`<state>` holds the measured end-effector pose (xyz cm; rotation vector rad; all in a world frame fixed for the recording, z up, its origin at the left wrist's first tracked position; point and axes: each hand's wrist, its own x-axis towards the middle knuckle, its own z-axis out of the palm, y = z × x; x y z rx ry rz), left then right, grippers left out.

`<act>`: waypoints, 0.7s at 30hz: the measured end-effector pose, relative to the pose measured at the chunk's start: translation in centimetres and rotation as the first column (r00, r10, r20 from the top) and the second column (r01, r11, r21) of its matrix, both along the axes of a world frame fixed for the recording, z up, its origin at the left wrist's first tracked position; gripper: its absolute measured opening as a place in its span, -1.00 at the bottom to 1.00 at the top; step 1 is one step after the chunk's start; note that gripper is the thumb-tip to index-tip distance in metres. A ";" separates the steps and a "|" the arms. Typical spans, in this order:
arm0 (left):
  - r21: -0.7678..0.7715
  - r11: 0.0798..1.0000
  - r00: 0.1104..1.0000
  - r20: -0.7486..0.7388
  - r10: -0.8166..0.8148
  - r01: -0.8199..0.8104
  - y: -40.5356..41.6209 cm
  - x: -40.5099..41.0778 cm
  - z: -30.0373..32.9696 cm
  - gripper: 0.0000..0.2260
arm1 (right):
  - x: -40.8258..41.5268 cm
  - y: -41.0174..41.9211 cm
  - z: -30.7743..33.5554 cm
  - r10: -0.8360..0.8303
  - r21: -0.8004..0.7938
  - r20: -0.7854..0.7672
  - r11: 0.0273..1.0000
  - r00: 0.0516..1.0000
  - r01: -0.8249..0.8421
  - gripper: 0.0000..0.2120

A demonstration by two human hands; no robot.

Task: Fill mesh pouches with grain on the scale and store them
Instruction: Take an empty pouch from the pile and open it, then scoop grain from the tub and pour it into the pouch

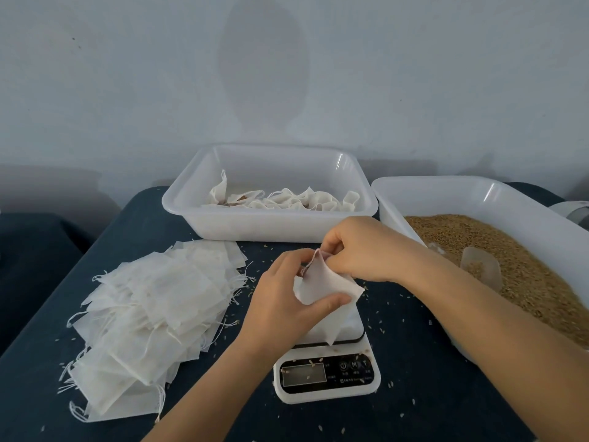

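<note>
A white mesh pouch (328, 283) is held above the white kitchen scale (328, 374). My left hand (283, 301) grips the pouch from below, thumb across its lower edge. My right hand (360, 250) pinches the pouch's upper rim at its drawstring. A second pouch lies flat on the scale's platform under them. The white tub (478, 194) at the right holds brown grain (526, 282) with a clear scoop (483, 266) lying in it. The white tub (271, 224) at the back holds several filled pouches (287, 200).
A loose stack of empty pouches (153, 311) covers the dark blue table (430, 362) at the left. Stray grains are scattered over the table and the scale's display. A wall rises just behind the tubs. A white object (573, 212) shows at the far right edge.
</note>
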<state>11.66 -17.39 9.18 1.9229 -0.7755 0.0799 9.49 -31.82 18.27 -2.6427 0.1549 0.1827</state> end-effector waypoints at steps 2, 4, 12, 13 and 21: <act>0.037 0.999 1.000 -0.023 -0.001 0.001 -0.1 -0.1 -0.1 -0.28 | 0.0 0.1 -0.1 -0.045 0.028 0.044 0.999 0.998 0.044 -0.85; 0.062 0.998 1.000 -0.029 0.003 -0.001 -0.4 -0.2 -0.1 -0.23 | 0.0 0.3 -0.3 -0.077 0.055 0.083 0.996 0.994 0.073 -0.89; 0.013 1.000 0.999 -0.039 -0.021 0.022 -0.1 0.3 0.0 -0.62 | -0.4 0.0 -0.7 -0.036 0.066 0.056 0.997 0.998 0.032 -0.92; 0.014 0.999 0.999 -0.043 -0.031 0.031 0.0 0.4 0.0 -0.62 | -0.6 -0.1 -0.6 -0.015 0.068 0.045 0.998 0.999 0.011 -0.95; 0.005 1.000 0.999 -0.036 0.006 -0.006 0.3 0.9 -0.5 -0.60 | -4.7 -9.0 4.5 -0.338 0.170 0.208 0.937 0.918 0.306 -0.81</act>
